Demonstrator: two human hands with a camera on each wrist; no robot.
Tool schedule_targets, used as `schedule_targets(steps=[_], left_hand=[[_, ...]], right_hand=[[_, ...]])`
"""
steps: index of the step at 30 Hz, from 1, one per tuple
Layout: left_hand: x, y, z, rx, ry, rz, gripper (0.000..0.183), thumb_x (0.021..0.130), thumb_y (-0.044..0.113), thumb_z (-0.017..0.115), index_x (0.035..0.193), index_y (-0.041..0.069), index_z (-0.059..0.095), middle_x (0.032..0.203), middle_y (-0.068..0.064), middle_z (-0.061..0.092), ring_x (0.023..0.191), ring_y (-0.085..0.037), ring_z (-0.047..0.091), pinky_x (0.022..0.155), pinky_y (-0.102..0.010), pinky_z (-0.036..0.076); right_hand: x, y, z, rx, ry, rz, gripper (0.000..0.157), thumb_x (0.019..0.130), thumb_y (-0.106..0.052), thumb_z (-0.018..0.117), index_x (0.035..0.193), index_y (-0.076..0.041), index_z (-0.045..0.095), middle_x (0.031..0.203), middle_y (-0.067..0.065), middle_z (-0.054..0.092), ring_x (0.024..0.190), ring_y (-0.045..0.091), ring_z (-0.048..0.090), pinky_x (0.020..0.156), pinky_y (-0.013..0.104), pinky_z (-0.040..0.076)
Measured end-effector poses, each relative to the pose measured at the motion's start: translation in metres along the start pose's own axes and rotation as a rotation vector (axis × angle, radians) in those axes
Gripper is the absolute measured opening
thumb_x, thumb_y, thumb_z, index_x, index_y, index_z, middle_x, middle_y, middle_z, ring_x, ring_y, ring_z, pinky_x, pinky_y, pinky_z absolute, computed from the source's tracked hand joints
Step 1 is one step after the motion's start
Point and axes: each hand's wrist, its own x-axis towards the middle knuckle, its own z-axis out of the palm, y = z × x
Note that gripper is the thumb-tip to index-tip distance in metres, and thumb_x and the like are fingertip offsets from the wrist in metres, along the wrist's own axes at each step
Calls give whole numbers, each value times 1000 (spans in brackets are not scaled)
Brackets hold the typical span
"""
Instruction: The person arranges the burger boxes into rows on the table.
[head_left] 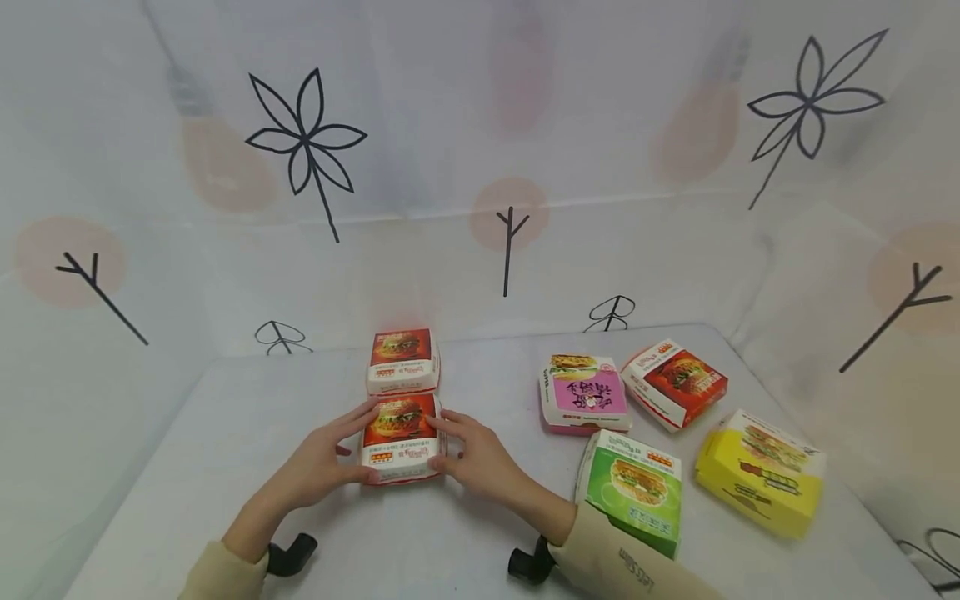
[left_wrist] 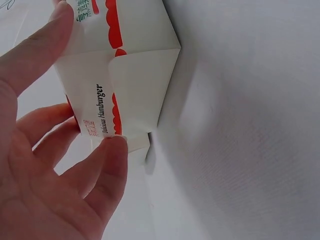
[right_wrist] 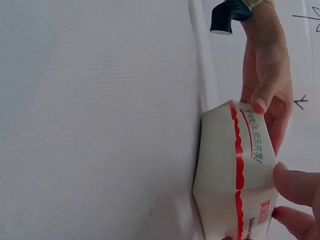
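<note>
A red-and-white hamburger box [head_left: 400, 433] [left_wrist: 142, 85] [right_wrist: 220, 150] lies on the table, a burger picture on its lid. My left hand [head_left: 315, 467] [left_wrist: 50, 165] grips its left side, thumb at the near corner and fingers along the far part. From the other side my right hand [head_left: 487, 458] holds it, thumb low on the near corner and a finger on the lid's edge. Directly behind it sits a matching red-and-white hamburger box [head_left: 402, 358], touching or nearly so. The right wrist view shows the left hand [right_wrist: 270, 80] across the held box.
To the right stand a pink box [head_left: 588, 400], a tilted red-and-white box [head_left: 678, 382], a green box [head_left: 633, 492] and a yellow box [head_left: 761, 475]. My right forearm passes close to the green one. A patterned white cloth [head_left: 450, 275] hangs behind the table [head_left: 285, 400].
</note>
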Motion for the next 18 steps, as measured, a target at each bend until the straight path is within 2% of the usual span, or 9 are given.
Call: schedule_targets(steps=[5,10,18], left_hand=[[2,-2,0,-11,-15,20,88,78,35,85,153,18,43,163,-1,25,143,-38,32,94,-48,52],[4,-3,-2,-9,-23,36,79,80,34,84,149,18,49,164,-4,24,144,-39,29,96,-52,50],[7,-7,-4,-10,-35,23,80,79,37,84,149,20,49,164,-2,23,145,-39,28,98,-54,48]], right_hand=[[2,-2,0,-14,-9,-11,61,89,-20,76,145,-16,53,153,12,42,140,34,39,105,52,43],[6,-2,1,-39,-3,-5,60,90,-20,75,146,-17,52,153,12,42,140,33,39,105,51,43],[8,-2,2,-27,5,16,61,90,-19,75,146,-17,52,153,10,42,140,33,39,105,50,43]])
